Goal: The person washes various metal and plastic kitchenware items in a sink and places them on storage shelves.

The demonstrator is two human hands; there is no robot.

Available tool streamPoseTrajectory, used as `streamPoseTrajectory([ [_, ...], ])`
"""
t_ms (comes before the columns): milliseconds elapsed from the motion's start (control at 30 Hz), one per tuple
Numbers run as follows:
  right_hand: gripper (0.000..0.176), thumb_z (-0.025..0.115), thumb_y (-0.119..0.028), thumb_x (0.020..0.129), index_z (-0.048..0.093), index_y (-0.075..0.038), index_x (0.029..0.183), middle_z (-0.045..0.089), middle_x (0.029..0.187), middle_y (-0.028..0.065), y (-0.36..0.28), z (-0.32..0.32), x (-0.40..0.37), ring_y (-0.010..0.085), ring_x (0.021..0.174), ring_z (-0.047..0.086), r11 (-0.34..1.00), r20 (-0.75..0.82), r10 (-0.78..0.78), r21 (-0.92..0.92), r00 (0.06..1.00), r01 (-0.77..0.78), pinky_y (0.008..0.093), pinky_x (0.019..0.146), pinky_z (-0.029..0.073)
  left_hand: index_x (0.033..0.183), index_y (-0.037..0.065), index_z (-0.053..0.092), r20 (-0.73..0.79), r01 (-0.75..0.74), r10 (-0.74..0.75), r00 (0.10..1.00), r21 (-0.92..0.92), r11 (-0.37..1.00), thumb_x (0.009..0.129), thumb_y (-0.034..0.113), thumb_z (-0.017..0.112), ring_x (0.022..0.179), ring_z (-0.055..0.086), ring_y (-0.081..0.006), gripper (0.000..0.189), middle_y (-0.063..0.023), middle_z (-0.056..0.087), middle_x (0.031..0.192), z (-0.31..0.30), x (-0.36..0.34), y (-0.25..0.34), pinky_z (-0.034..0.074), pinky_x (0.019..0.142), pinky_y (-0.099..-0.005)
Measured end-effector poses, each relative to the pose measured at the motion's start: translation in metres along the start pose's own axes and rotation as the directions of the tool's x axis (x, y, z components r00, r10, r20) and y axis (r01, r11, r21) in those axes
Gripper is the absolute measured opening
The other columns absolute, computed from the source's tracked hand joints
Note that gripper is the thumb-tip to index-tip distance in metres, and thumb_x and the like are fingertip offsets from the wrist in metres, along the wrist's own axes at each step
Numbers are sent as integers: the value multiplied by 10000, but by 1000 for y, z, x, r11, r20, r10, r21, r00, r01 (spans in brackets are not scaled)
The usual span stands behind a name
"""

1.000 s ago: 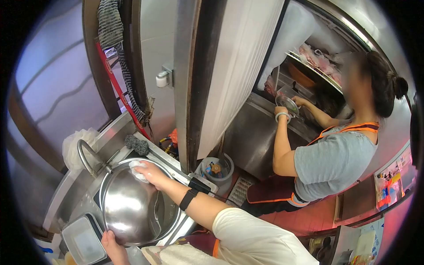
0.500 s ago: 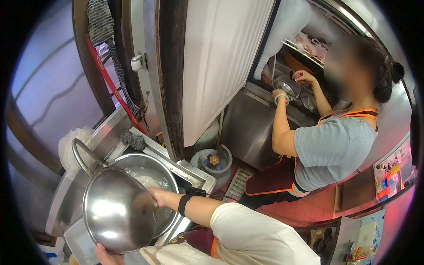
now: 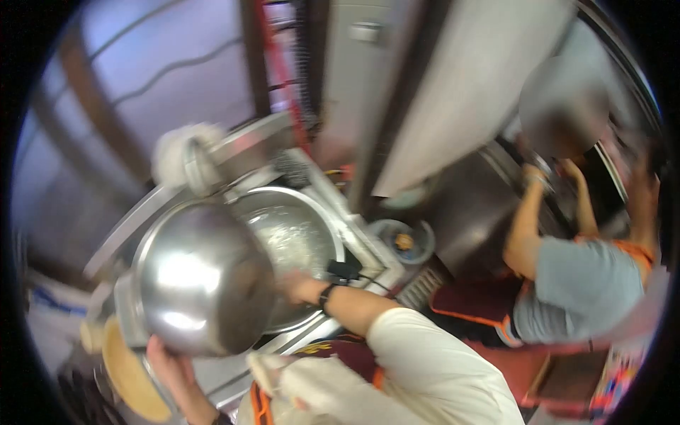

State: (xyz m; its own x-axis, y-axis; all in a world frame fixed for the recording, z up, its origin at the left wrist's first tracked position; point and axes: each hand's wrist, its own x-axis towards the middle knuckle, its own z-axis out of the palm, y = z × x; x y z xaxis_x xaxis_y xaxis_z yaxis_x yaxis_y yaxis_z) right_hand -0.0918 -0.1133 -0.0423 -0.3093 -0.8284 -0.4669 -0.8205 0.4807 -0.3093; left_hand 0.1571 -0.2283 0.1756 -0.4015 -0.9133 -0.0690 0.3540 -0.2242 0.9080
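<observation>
Now the view has swung and blurred since half a second ago, and the steel bowl [image 3: 202,280] sits higher and nearer the camera, tipped on edge with its hollow facing up and out, covering the left part of the sink basin [image 3: 297,230]. The co-worker [image 3: 584,283] has shifted toward the right edge, both arms raised into the open cabinet. The basin is set in a steel bench [image 3: 358,244] against a pale wall, with wet residue on its floor. A curved tap [image 3: 190,164] and a white bag [image 3: 168,152] stand behind it, and a small round tub [image 3: 404,239] rests on the red floor beside the bench. The left hand [image 3: 168,360] has its grip closed on the bowl's lower rim from beneath. The right hand [image 3: 294,287], a dark band at its wrist, lies against the bowl's right edge over the basin; whether its grip is closed there is lost in the blur.
</observation>
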Motion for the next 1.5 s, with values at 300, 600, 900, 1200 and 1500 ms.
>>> streamPoseTrajectory([
  [300, 254, 601, -12, 623, 629, -21, 875, 634, 843, 120, 45, -59, 12, 221, 740, 602, 384, -203, 315, 921, 927, 71, 321, 697, 469, 1062, -75, 501, 156, -27, 31, 987, -33, 999, 852, 210, 542, 913, 560, -173, 357, -104, 586, 1001, -27, 9, -13, 434, 832, -289],
  [600, 399, 544, 20, 754, 491, 2, 1149, 578, 1024, 99, -57, -217, -106, 162, 946, 554, 14, -743, -32, 669, 669, 743, 270, 830, 434, 963, -58, 529, 125, 13, -17, 992, 29, 999, 849, 210, 512, 744, 576, -156, 292, -92, 594, 861, -17, 12, -20, 480, 645, -279],
  [900, 364, 462, -172, 899, 468, -46, 1240, 527, 1186, 98, -43, -212, -41, 128, 1079, 475, 222, -547, -134, 796, 826, 563, 263, 940, 340, 876, -51, 560, 164, -72, 53, 985, 113, 991, 810, 352, 606, 669, 571, -145, 411, -79, 597, 793, -17, 11, -30, 471, 585, -261],
  [1200, 371, 495, -130, 869, 471, -24, 1223, 561, 1124, 105, -32, -201, -42, 164, 1019, 525, 341, -675, -15, 690, 737, 639, 275, 886, 385, 987, -64, 543, 279, 34, -51, 959, 68, 997, 846, 297, 567, 843, 595, -186, 388, -114, 613, 948, -29, 17, -28, 472, 783, -311],
  [1500, 271, 494, -68, 809, 532, -18, 1073, 591, 968, 154, -65, -220, -105, 264, 924, 576, 416, -846, -223, 366, 484, 832, 306, 809, 431, 860, -50, 572, 209, -22, 6, 978, 75, 997, 822, 296, 600, 729, 558, -124, 349, -56, 602, 795, -17, 13, -28, 446, 685, -253],
])
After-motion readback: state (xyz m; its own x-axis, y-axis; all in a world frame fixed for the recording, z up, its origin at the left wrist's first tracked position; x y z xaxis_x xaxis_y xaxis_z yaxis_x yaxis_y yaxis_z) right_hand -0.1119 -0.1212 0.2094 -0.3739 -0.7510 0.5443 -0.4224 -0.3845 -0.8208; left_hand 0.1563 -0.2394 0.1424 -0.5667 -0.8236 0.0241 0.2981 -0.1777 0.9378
